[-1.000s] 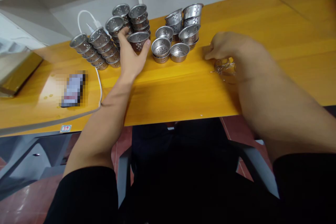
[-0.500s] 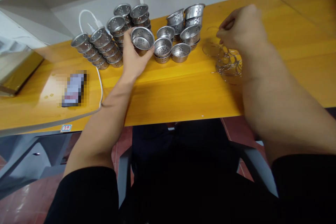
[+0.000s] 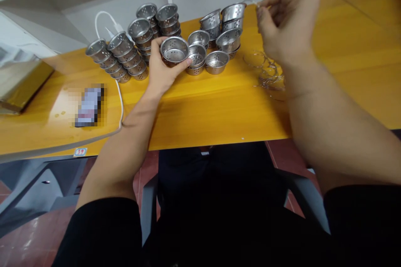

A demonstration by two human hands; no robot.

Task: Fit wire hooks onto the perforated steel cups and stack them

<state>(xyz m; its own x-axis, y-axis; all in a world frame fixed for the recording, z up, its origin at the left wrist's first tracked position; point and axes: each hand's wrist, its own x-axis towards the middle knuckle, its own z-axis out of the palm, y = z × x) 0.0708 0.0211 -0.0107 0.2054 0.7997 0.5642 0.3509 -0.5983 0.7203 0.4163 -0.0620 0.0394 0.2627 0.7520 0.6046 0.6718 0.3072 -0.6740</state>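
My left hand (image 3: 161,73) grips a small perforated metal cup (image 3: 174,49), tilted so its open top faces me, just above the yellow table (image 3: 203,104). Stacks of the same metal cups (image 3: 125,52) stand to its left and behind it, with more cups (image 3: 225,29) to its right. My right hand (image 3: 286,25) is raised above the table's right part, its fingers pinched on a thin wire ring (image 3: 250,3) that is blurred. Under that hand lies a loose pile of wire rings (image 3: 267,73).
A white cable (image 3: 120,100) runs from the back wall across the table's left part. A pixelated flat object (image 3: 88,106) lies left of it, and a gold-coloured box (image 3: 19,87) sits at the far left. A chair and red floor show below the table edge.
My left hand lifted one cup off a stack and turned its opening toward me. My right hand rose from the pile of wire rings, up and back, with one ring pinched in it.
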